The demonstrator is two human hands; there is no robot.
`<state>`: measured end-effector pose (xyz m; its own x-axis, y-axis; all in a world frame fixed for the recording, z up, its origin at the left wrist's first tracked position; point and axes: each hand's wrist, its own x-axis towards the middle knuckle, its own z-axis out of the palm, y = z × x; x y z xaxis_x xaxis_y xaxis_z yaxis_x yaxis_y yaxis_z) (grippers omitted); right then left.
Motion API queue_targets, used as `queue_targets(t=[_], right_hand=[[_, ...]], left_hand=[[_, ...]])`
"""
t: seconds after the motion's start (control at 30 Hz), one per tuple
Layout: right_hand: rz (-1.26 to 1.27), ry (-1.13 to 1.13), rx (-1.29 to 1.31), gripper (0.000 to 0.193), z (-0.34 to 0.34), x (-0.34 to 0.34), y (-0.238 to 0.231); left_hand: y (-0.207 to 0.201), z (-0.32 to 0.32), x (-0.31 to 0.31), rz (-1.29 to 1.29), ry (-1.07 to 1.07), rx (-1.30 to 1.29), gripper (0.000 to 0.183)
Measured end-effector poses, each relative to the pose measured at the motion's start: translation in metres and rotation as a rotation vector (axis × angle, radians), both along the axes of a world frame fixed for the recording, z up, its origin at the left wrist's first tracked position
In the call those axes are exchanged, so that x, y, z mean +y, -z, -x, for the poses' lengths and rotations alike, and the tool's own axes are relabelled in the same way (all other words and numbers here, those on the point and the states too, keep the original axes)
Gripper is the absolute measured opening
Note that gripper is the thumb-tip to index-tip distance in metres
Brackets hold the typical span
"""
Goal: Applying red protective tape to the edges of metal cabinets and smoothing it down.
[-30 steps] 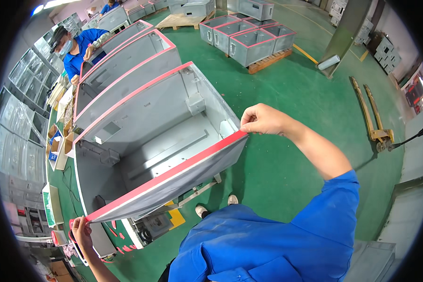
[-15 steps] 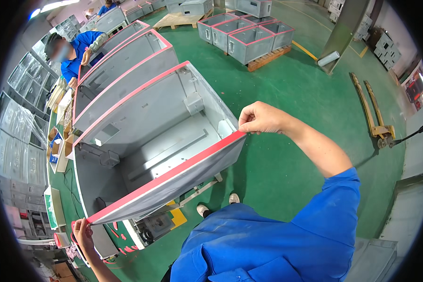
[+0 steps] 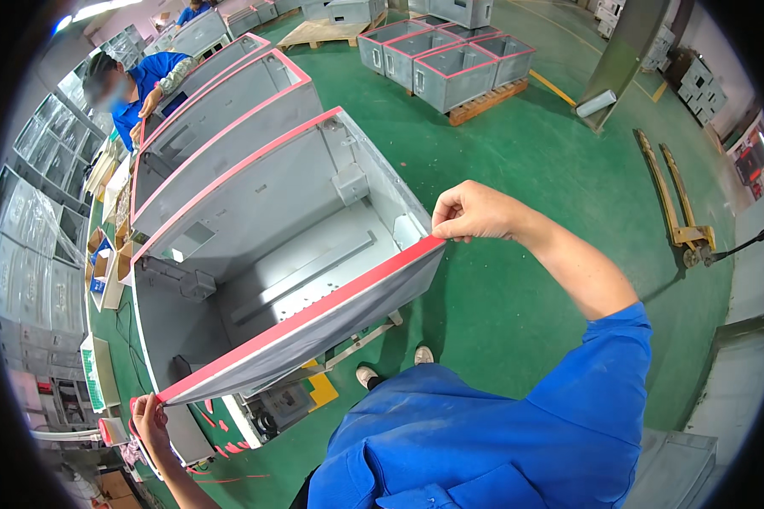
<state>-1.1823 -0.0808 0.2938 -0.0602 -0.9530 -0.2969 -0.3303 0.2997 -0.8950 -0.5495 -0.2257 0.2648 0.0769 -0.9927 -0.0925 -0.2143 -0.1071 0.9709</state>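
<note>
In front of me stands a large open-topped grey metal box. A strip of red tape runs along its near rim from corner to corner. My right hand is closed at the far right corner, thumb and forefinger pinching the tape's end there. At the near left corner my left hand is closed on the other end of the strip. Something red shows beside the left hand, too small to make out. Red tape also lines the box's far rim.
More red-rimmed boxes stand beyond, where a co-worker in blue leans over. Others sit on a wooden pallet. A yellow pallet jack stands at right. Red tape scraps lie low left, and small part boxes at left.
My hands keep their hold at both ends of the tape, almost unmoved. The co-worker's head and arms have shifted slightly.
</note>
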Motion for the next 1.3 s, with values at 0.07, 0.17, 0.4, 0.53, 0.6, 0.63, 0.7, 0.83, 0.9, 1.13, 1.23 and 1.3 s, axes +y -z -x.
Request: queue_targets(t=[0.07,0.17,0.4,0.53,0.6,0.63,0.7,0.83,0.9,1.13,1.23,1.3], right_hand=[[0.002,0.001,-0.007,0.013,0.000,0.000,-0.002],[-0.003,0.002,-0.003,0.013,-0.001,-0.001,-0.001],[0.001,0.000,0.005,0.013,0.001,-0.001,0.000],[0.006,-0.012,0.013,0.012,0.001,-0.002,0.000],[0.001,-0.014,0.008,0.012,0.002,-0.003,0.001],[0.001,-0.015,0.004,0.011,0.002,-0.003,0.002],[0.004,-0.014,0.005,0.011,0.001,-0.002,0.001],[0.011,-0.011,0.013,0.010,0.000,-0.002,0.001],[0.025,-0.003,0.006,0.010,-0.001,-0.002,0.002],[0.063,0.026,0.003,0.008,-0.006,0.002,0.000],[0.080,0.021,0.021,0.010,-0.004,0.004,0.004],[0.113,0.051,0.020,0.013,-0.005,0.005,0.008]], left_hand=[[0.000,-0.001,0.000,-0.011,0.008,0.004,0.011],[-0.001,-0.006,-0.001,-0.031,0.029,0.011,0.009],[0.001,-0.007,-0.001,-0.017,0.053,0.011,0.009],[0.000,-0.005,0.000,-0.011,0.053,0.030,0.009],[0.001,-0.006,-0.001,-0.022,0.053,0.033,0.009],[0.001,-0.006,0.000,-0.025,0.054,0.036,0.009],[0.001,-0.006,0.001,-0.023,0.025,0.035,0.009],[-0.001,-0.001,0.001,-0.017,0.007,0.033,0.009],[0.000,-0.003,0.001,-0.014,0.018,0.037,0.009],[0.000,-0.004,0.002,-0.022,0.034,0.044,0.009],[0.002,-0.002,0.001,-0.010,0.008,0.034,0.010],[0.002,-0.003,0.001,-0.018,0.010,0.043,0.010]])
